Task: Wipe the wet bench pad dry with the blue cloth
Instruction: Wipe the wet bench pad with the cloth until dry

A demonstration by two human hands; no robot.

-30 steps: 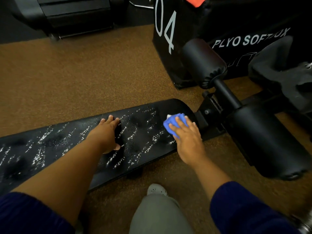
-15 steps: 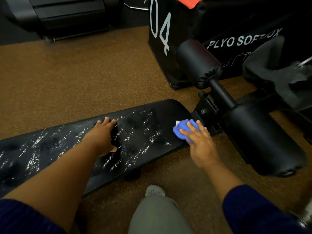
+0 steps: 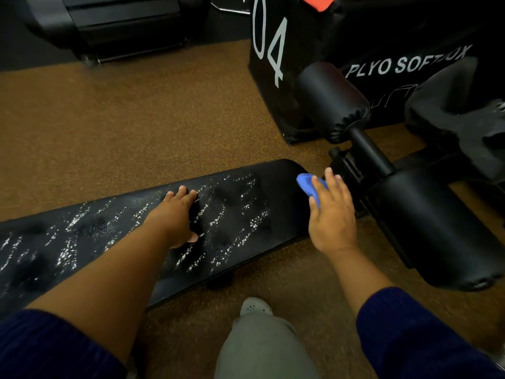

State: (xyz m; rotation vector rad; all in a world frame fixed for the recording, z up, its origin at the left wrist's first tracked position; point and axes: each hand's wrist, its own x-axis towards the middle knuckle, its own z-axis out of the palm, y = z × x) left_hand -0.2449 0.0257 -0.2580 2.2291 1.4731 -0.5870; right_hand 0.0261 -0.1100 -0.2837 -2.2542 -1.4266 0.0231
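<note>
Your right hand (image 3: 332,214) presses the cloth (image 3: 310,184) with straight fingers at the pad's (image 3: 235,214) right end, just beside the frame and rollers (image 3: 437,228). Your left hand (image 3: 175,214) lies flat mid-pad, fingers together. Wet streaks run leftward; brown floor (image 3: 136,119) lies beyond the far edge.

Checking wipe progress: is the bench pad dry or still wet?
Mostly wet. White droplets streak the bench pad leftward; only the end by the blue cloth under the right hand looks clear.
</note>
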